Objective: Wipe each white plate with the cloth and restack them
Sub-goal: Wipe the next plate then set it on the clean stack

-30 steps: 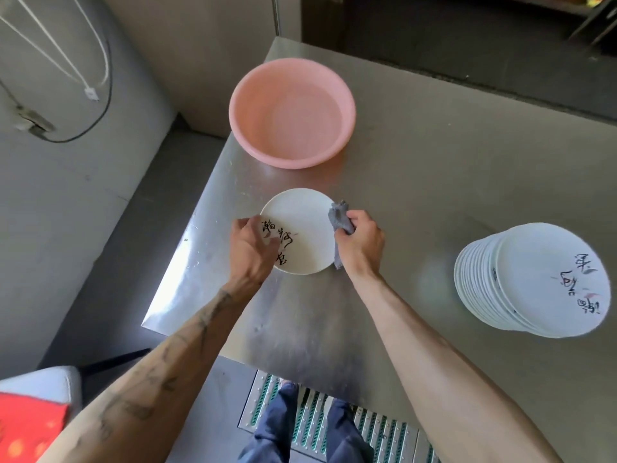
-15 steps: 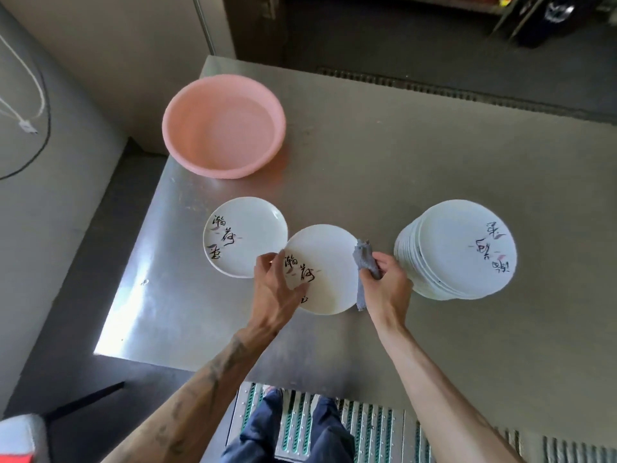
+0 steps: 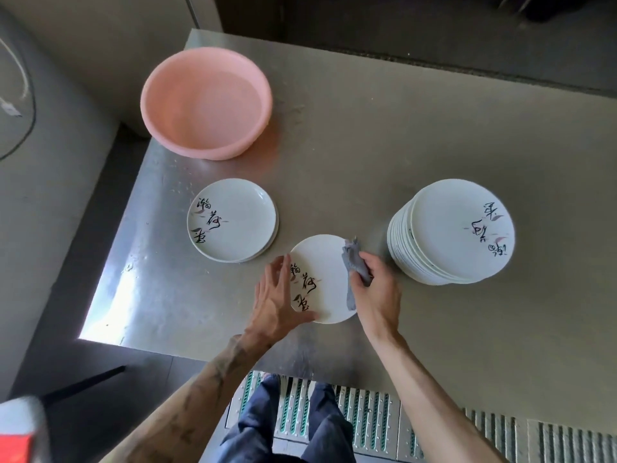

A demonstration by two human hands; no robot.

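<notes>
Early in the job, by my read. The done pile (image 3: 232, 220) on my left, below the pink basin (image 3: 206, 102), looks only a couple of plates deep; I can see one extra rim under the top one, exact count unclear. The tall stack (image 3: 450, 232) on my right holds many plates and I judge those unwiped, so most of the work is left.

The plate in hand (image 3: 322, 279) sits between the two piles, near the front edge of the steel table (image 3: 400, 128). It lies flat, or nearly so, face up; I cannot tell if the near rim is lifted.

My left hand (image 3: 274, 304) has fingers spread along the plate's left rim, thumb hooked at the bottom edge, steadying it. My right hand (image 3: 375, 292) is closed around the grey cloth (image 3: 354, 265), which is bunched in my fist and pressed on the plate's right rim, with a strip trailing down the edge.

Orientation: the plate is round, so no real long axis. The black calligraphy gives the direction: the column runs from far-left to near-right, reading upright from my side, same as on the done pile. The tall stack's lettering is turned the other way. The cloth's long axis runs roughly along the plate's right edge, away from me to toward me.
</notes>
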